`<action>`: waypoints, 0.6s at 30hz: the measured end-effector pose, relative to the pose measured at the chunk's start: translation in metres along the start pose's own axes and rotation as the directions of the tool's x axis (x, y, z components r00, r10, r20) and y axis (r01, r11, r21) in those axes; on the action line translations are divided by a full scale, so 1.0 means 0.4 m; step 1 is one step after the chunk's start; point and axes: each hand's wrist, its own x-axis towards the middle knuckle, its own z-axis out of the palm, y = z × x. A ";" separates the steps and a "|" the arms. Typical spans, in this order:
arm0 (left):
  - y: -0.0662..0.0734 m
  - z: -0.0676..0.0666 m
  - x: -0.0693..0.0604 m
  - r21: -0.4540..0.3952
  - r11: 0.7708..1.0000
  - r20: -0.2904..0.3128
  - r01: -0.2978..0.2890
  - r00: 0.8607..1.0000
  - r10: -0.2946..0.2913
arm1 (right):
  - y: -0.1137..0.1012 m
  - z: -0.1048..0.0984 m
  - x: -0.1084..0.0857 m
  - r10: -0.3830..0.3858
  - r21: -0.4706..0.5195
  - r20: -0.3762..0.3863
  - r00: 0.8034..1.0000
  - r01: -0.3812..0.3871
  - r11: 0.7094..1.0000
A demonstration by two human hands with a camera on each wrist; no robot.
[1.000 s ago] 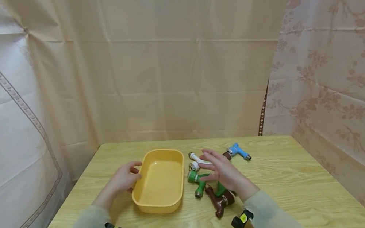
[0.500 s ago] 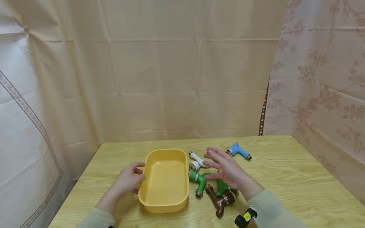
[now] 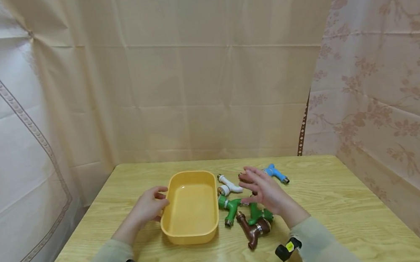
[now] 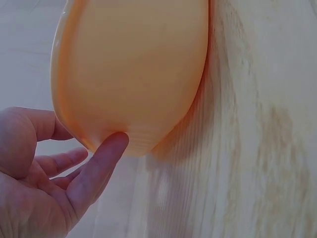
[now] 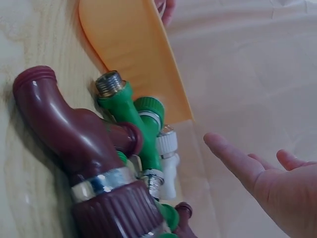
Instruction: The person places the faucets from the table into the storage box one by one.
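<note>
On the left of the table stands a yellow plastic basin point(image 3: 188, 204) with nothing in it. My left hand point(image 3: 149, 205) touches its left side; in the left wrist view a fingertip point(image 4: 118, 141) presses the outer wall. My right hand point(image 3: 267, 191) hovers over a group of plastic taps with its fingers spread, holding nothing. Beneath and around it lie a white tap point(image 3: 230, 184), a green tap point(image 3: 231, 208), a second green tap point(image 3: 257, 214) and a brown tap point(image 3: 253, 230). Farther back, partly behind the fingers, is a blue tap point(image 3: 276, 172); another brown piece is mostly hidden.
The wooden table point(image 3: 331, 208) extends to the right of the taps. A beige curtain point(image 3: 205, 85) hangs behind it, with a flowered cloth point(image 3: 389, 101) at the right and a pale cloth point(image 3: 10, 146) at the left. Black wrist cameras hang under both sleeves.
The basin has slid slightly right with my left hand against it, closer to the white and green taps. My right hand has drifted right, uncovering more of the taps.
</note>
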 end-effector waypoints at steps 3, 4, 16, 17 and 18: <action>0.002 0.000 0.001 -0.007 1.000 -0.007 0.001 1.000 -0.001 | -0.015 -0.004 -0.004 -0.009 0.008 0.005 1.000 0.009 1.000; 0.002 0.000 0.001 -0.010 1.000 -0.006 0.001 1.000 -0.001 | -0.020 -0.006 -0.006 -0.013 0.009 0.003 1.000 0.013 1.000; -0.009 0.000 0.006 -0.036 0.999 -0.016 0.016 1.000 -0.017 | -0.079 -0.054 -0.026 -0.106 -0.222 -0.021 0.994 0.099 0.970; -0.009 0.000 0.005 -0.035 0.999 -0.013 0.014 1.000 -0.014 | -0.083 -0.059 -0.029 -0.112 -0.255 -0.024 0.993 0.103 0.961; -0.009 0.001 0.004 -0.033 0.999 -0.011 0.013 1.000 -0.014 | -0.088 -0.065 -0.033 -0.121 -0.287 -0.026 0.992 0.109 0.952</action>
